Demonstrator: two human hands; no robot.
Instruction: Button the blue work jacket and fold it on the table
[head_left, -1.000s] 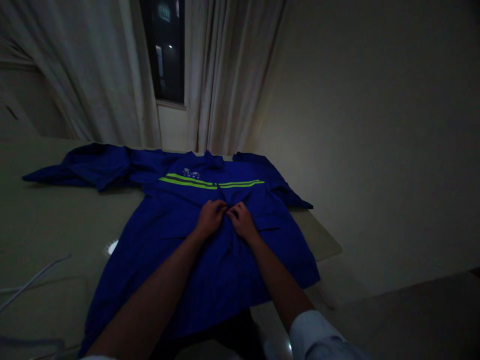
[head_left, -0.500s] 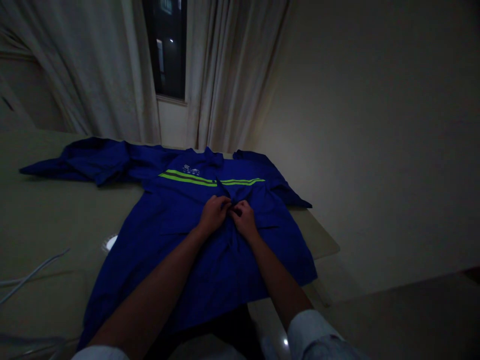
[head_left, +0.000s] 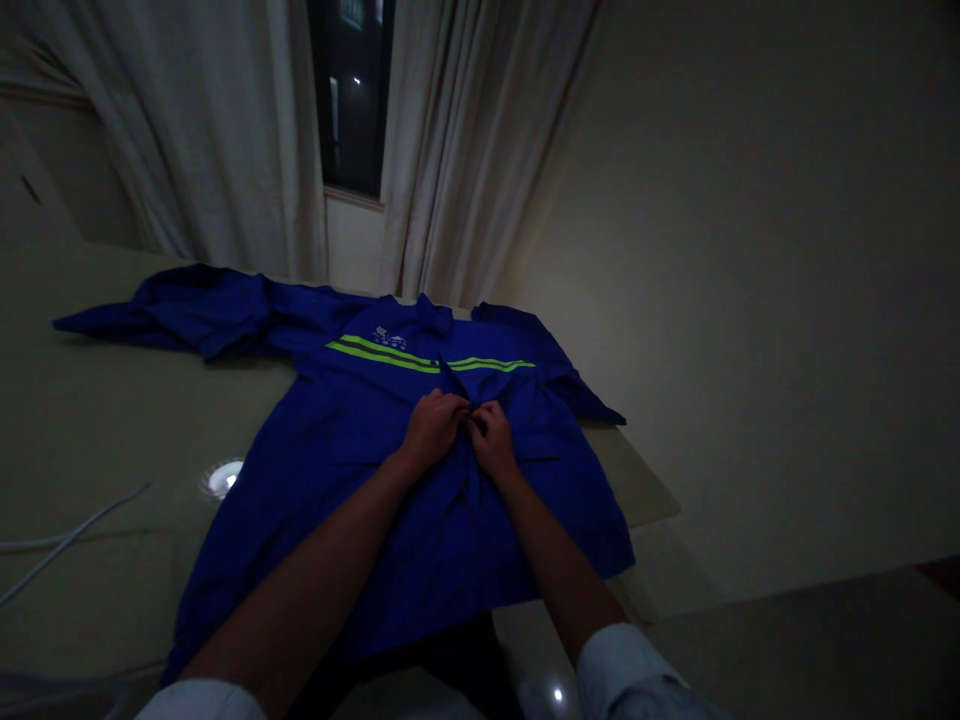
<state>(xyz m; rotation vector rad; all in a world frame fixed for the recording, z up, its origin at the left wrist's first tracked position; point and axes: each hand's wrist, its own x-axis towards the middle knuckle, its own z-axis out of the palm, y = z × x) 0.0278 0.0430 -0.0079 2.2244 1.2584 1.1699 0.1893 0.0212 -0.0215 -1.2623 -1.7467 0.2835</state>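
A blue work jacket [head_left: 300,520] with yellow-green stripes across the chest lies spread front up on the table, its sleeves out to both sides. White print shows on its chest, left of the middle. My left hand [head_left: 435,428] pinches the front edge of the jacket just below the stripes. Close beside it, my right hand [head_left: 491,438] is closed on the same front opening, fingertips almost touching the left ones. The cloth is lifted in a small fold there. Any button between the fingers is too dark and hidden to make out.
The pale table [head_left: 135,420] ends at a corner on the right, near the wall [head_left: 750,300]. White cables [head_left: 75,535] lie at the left. A bright round reflection [head_left: 223,480] shows beside the jacket. Curtains [head_left: 240,150] and a dark window [head_left: 352,100] stand behind.
The camera view has shifted slightly, so the scene sits a little further right. Both hands stay at the jacket's front opening with almost the same grip.
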